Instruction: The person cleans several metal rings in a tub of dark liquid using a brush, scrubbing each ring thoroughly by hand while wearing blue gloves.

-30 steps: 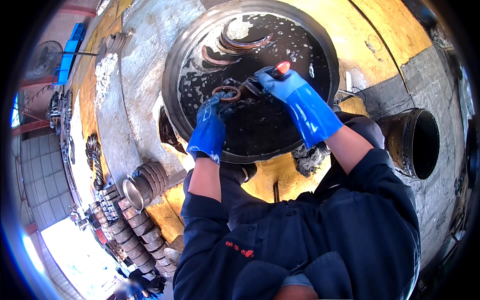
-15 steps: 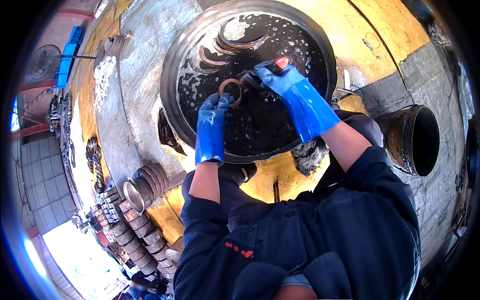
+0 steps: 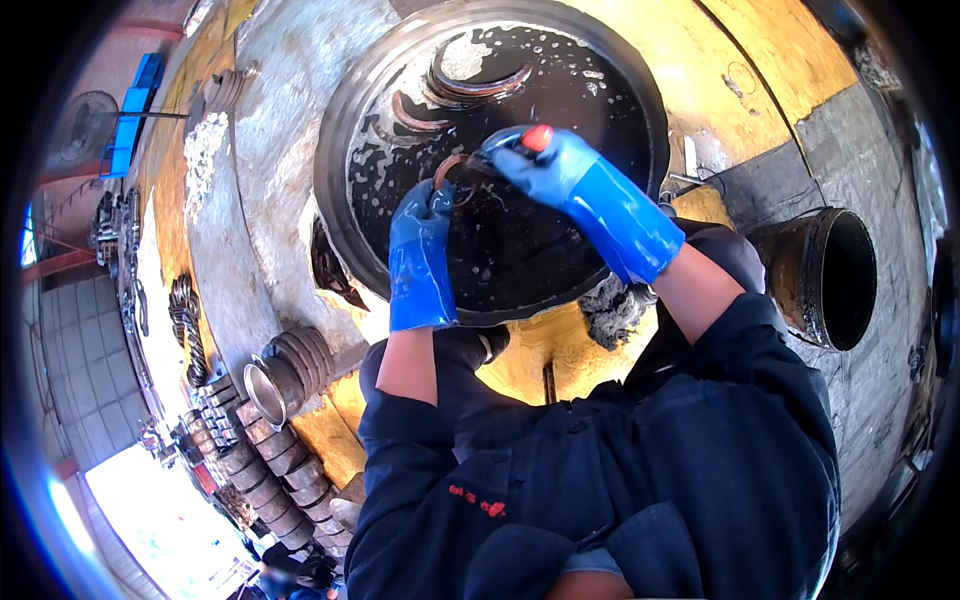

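A wide round metal basin (image 3: 335,170) of dark liquid with pale foam patches stands in front of me. Over it, my left hand (image 3: 420,240), in a blue rubber glove, is closed on a reddish-brown metal ring (image 3: 445,170). The ring is tilted and partly hidden by the gloves. My right hand (image 3: 550,170), gloved alike, grips a red-handled brush (image 3: 537,138), its dark head against or close to the ring's right side. Larger curved rings (image 3: 480,88) and a smaller reddish ring (image 3: 415,118) lie partly sunk at the basin's far left.
An open metal drum (image 3: 815,280) lies on its side at right. To the left are a ribbed metal cylinder (image 3: 290,375), stacked metal rings (image 3: 265,465) and a coiled dark chain or spring (image 3: 186,325). A grey clump of rags (image 3: 615,312) sits by the basin's near edge.
My right hand has moved left and slightly down with the brush, closer to the left hand. The ring has tilted and now shows less of its round face.
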A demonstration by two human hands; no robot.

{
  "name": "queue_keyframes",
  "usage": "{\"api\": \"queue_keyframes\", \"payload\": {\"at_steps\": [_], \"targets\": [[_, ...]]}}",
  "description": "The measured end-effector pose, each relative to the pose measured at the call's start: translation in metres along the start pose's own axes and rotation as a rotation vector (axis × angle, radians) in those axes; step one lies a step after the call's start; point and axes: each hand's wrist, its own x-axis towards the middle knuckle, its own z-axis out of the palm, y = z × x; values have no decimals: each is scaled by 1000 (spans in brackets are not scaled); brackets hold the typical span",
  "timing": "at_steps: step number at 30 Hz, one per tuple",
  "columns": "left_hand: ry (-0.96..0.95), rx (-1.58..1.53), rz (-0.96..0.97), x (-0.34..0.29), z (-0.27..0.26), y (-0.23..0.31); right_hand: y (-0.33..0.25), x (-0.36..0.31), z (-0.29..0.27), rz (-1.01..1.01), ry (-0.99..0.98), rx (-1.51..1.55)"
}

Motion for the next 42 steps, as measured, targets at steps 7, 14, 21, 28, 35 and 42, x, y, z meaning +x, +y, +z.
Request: {"api": "queue_keyframes", "payload": {"at_steps": [7,14,21,28,35,42], "targets": [[31,-21,131,-1,2,2,10,-13,21,-152,148,-340],[21,-318,-35,1,10,-3,50,14,19,544,-16,603],[35,-325,36,-12,-4,0,2,-10,27,170,-81,-79],[492,-132,-134,-9,-87,-20,25,-3,11,-30,115,21],[598,129,-201,-33,-170,-80,9,-4,0,34,115,-201],[305,659,-85,23,-149,-36,8,1,-26,92,168,-217]]}}
